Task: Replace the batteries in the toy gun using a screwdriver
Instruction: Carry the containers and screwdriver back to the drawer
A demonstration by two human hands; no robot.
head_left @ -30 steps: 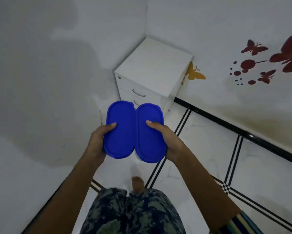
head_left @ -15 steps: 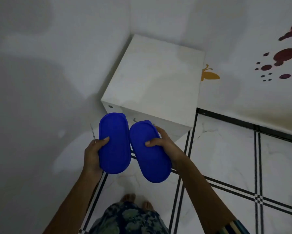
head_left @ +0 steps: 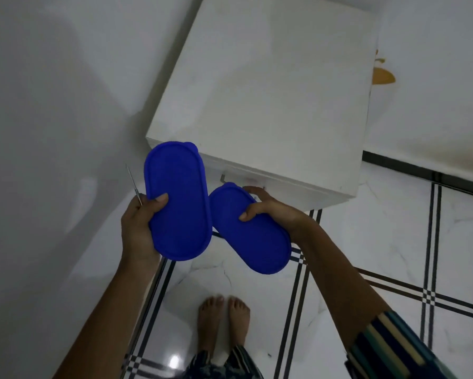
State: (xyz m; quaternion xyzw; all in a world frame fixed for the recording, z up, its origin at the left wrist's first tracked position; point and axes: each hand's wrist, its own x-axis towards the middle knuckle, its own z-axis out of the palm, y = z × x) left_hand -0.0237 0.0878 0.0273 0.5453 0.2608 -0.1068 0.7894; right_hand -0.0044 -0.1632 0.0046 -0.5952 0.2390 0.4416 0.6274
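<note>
You are at the very start of the job, by my reckoning: standing on the white tiled floor (head_left: 380,242) with your things in your hands and nothing opened yet. Your left hand (head_left: 136,228) grips the left blue oval plastic container (head_left: 180,209) by its left edge, thumb curled over the lid. The same hand pinches a thin metal screwdriver shaft (head_left: 133,184) that sticks up just left of the container, with its handle hidden in your palm. Your right hand (head_left: 273,212) holds the right blue oval plastic container (head_left: 254,242), thumb on the lid and fingers wrapped round the far edge. The two containers meet in the middle, where the left one's edge covers the right one's. The toy gun is not in view, nor are any batteries. Whether either lies inside a container cannot be told, since both lids are on. Just beyond your hands stands the white drawer cabinet (head_left: 270,91) in the corner of the room, with a metal drawer handle (head_left: 224,177) near your right fingertips. I judge the next move is to set both containers on the cabinet's flat top, using it as your tabletop, so that your hands come free. That calls for lowering one at a time and minding the screwdriver as your left grip loosens. After that you would prise off a lid to look for the gun.
</note>
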